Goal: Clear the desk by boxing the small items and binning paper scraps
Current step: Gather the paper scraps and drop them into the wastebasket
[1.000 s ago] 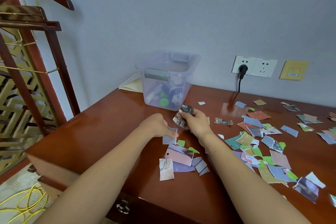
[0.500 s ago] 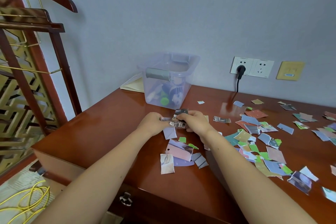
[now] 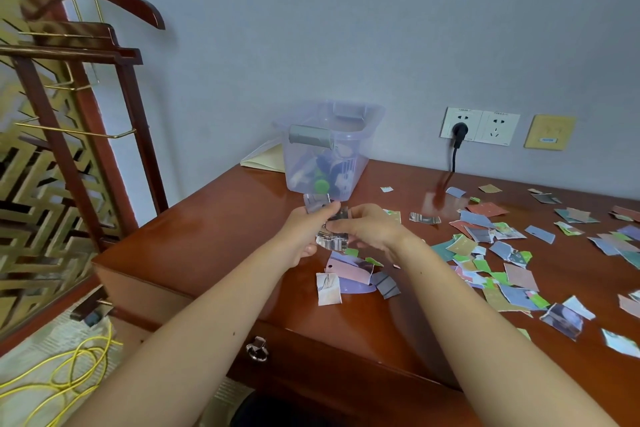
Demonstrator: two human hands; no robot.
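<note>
Paper-scrap gathering is the step in hand; the small items look already boxed in the clear plastic box (image 3: pixel 375 113) at the back of the tabletop (image 3: pixel 214 229). Hands are close together above it: left hand (image 3: pixel 303 234) pinches a grey-lilac scrap (image 3: pixel 317 202), right hand (image 3: pixel 369 229) grips a small stack of scraps (image 3: pixel 331 240). Next: merge the scrap into the stack, then work the pile (image 3: pixel 349 274) below and the loose scraps (image 3: pixel 485 246) to the right. No bin in view, probably off-frame. A second ago the left hand was down on the tabletop; the scrap is now lifted.
</note>
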